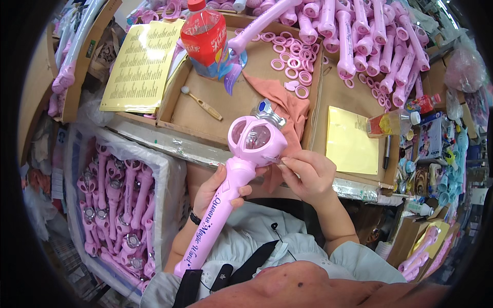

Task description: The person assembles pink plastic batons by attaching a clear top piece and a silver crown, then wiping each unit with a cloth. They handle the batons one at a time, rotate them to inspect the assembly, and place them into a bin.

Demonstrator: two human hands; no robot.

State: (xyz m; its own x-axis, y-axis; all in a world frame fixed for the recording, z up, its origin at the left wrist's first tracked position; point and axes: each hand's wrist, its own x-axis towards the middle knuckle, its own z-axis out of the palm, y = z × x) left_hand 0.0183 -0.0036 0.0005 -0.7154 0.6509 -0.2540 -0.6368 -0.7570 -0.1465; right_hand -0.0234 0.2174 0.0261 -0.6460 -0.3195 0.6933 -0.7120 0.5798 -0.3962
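Note:
A pink toy wand [209, 222] slants across the middle, its round windowed head pointing away from me. On top of that head sits a silver crown piece with a blue gem [264, 109]. My left hand [211, 191] is wrapped round the handle just below the head. At the lower right side of the head, my right hand [312, 175] is closed in a pinch, thumb and forefinger together. Whatever lies between those fingertips is too small to make out. Behind the wand's head, an orange cloth [285, 102] lies crumpled on the cardboard tray [205, 97].
Left, a lined crate [167, 179] holds many pink wands. Pink rings [294, 62] and a red-labelled bottle [204, 41] occupy the tray, with a small brush [203, 103]. More wand handles [346, 46] pile up at the back right. Yellow sheets [352, 141] and a marker [386, 152] lie right.

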